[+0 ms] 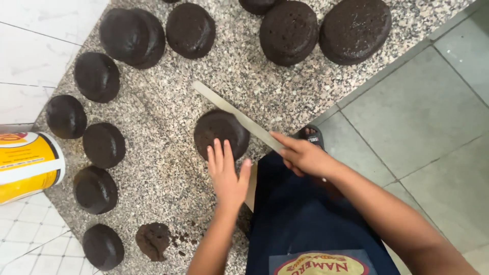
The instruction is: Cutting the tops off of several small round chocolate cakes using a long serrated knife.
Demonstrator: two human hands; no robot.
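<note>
Left hand (227,173): fingers together, flat on the dark round cake (220,133).
Right hand (304,155): clamped on the long knife (235,115), blade seemingly touching the cake's 2 o'clock edge.
Cake: mid granite counter (163,168).
Crumbs (153,240): 7 o'clock.

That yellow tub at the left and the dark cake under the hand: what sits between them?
In the head view, one small dark cake on speckled counter lies between the yellow tub and the pressed cake.

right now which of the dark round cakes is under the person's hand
The small round cake at the counter's front edge: the left hand rests its fingers on it and the long knife in the right hand lies against it. The others sit untouched.
</note>
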